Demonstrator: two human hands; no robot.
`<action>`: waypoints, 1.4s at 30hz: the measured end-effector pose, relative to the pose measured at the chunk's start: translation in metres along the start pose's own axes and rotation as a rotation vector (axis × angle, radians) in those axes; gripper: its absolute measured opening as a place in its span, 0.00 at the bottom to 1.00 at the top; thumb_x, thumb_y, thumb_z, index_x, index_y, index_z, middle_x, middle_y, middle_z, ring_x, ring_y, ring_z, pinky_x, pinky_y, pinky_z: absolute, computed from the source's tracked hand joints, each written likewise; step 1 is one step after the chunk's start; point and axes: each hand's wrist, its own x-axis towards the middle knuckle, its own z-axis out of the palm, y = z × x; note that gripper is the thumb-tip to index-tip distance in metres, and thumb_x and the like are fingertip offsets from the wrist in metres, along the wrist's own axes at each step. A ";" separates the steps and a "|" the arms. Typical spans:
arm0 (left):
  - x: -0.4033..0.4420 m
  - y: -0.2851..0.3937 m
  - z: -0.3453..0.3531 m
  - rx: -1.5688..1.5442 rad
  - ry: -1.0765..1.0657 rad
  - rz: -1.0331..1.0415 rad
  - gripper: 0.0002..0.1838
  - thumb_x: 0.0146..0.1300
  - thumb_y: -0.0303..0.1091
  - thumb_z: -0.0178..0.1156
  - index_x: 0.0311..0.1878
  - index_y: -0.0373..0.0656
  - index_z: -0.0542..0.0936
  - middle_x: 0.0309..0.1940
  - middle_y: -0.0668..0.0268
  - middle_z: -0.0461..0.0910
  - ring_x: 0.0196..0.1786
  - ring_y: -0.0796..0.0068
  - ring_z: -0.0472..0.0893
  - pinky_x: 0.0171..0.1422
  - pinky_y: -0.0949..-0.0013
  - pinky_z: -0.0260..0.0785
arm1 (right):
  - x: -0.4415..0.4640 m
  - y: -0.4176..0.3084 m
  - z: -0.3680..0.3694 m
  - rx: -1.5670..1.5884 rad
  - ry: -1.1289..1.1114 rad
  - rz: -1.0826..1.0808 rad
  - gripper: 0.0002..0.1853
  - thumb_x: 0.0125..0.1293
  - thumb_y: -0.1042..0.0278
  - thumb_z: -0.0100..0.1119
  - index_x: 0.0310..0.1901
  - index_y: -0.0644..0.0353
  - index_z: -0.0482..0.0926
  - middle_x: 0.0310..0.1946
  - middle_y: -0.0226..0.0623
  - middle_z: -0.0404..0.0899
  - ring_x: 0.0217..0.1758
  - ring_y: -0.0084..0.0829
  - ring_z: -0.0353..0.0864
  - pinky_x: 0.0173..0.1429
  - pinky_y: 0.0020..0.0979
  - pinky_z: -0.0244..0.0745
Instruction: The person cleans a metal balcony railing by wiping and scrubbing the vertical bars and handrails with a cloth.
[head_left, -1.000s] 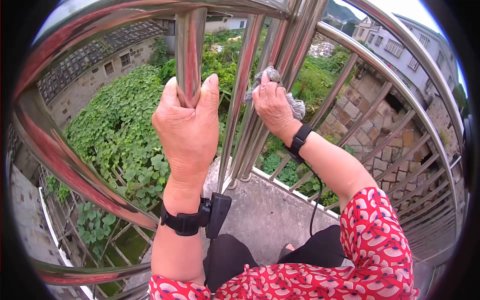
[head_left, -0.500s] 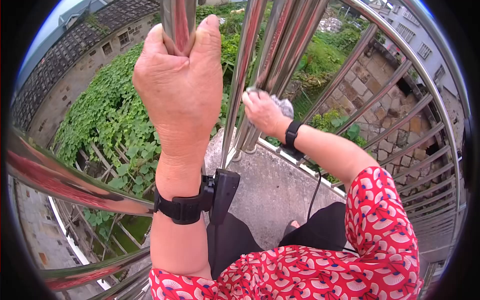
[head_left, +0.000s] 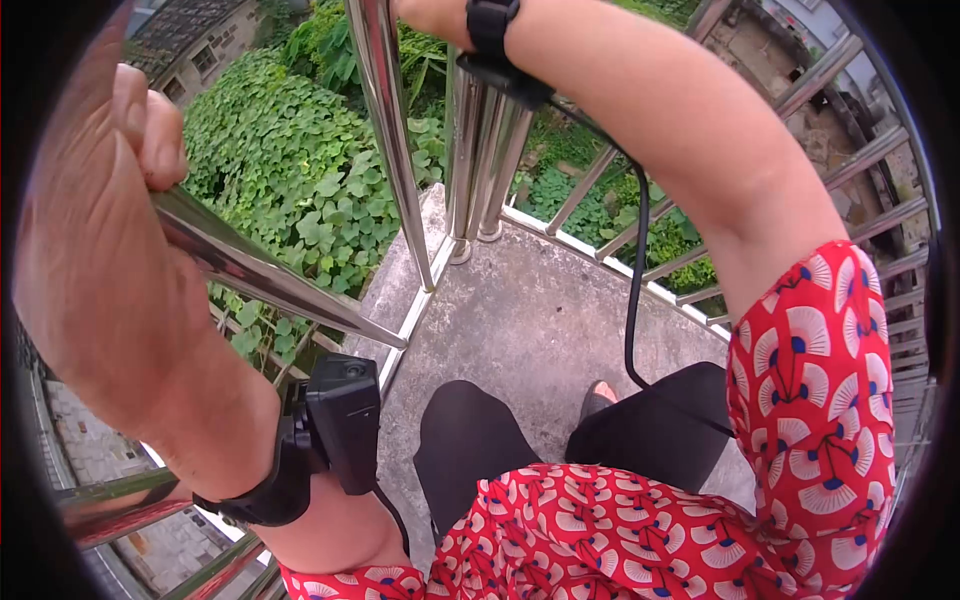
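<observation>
At the left, my left hand is closed around a shiny metal railing bar, with its curled fingertips showing over the far side. My right arm reaches up across the top of the view. Only the wrist end of my right hand shows at the upper edge, so its fingers and anything in them are hidden. It is close to the upright metal posts at the railing corner. Black straps with small devices sit on both wrists, and a black cable runs down from the right one.
The concrete floor is bounded by a white-edged railing base. Railing bars curve along the right side. Leafy vines grow beyond the rails, with a tiled-roof building behind. My knees and one sandalled foot are below.
My left hand has moved left and nearer the camera, still around a bar. My right hand, which held a grey cloth against the posts, has risen mostly out of view. The camera view has shifted.
</observation>
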 end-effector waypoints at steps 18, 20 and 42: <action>0.043 0.064 0.043 0.488 0.217 -0.537 0.19 0.73 0.43 0.45 0.24 0.49 0.58 0.10 0.75 0.54 0.10 0.81 0.55 0.13 0.78 0.50 | -0.185 -0.337 0.200 0.646 -0.519 -0.635 0.17 0.65 0.62 0.50 0.52 0.51 0.80 0.51 0.30 0.80 0.56 0.35 0.77 0.59 0.53 0.62; 0.040 0.062 0.040 0.395 0.267 -0.464 0.20 0.73 0.44 0.46 0.24 0.49 0.59 0.10 0.74 0.54 0.11 0.81 0.55 0.13 0.78 0.50 | -0.181 -0.331 0.196 0.660 -0.564 -0.623 0.14 0.64 0.63 0.50 0.48 0.49 0.83 0.48 0.28 0.82 0.54 0.32 0.78 0.55 0.47 0.64; 0.004 0.036 0.027 0.327 0.300 -0.399 0.11 0.70 0.35 0.45 0.31 0.43 0.65 0.24 0.70 0.63 0.25 0.81 0.63 0.30 0.77 0.55 | -0.124 0.067 -0.007 0.028 0.588 -0.343 0.08 0.48 0.62 0.51 0.27 0.57 0.73 0.25 0.33 0.70 0.44 0.29 0.67 0.43 0.31 0.60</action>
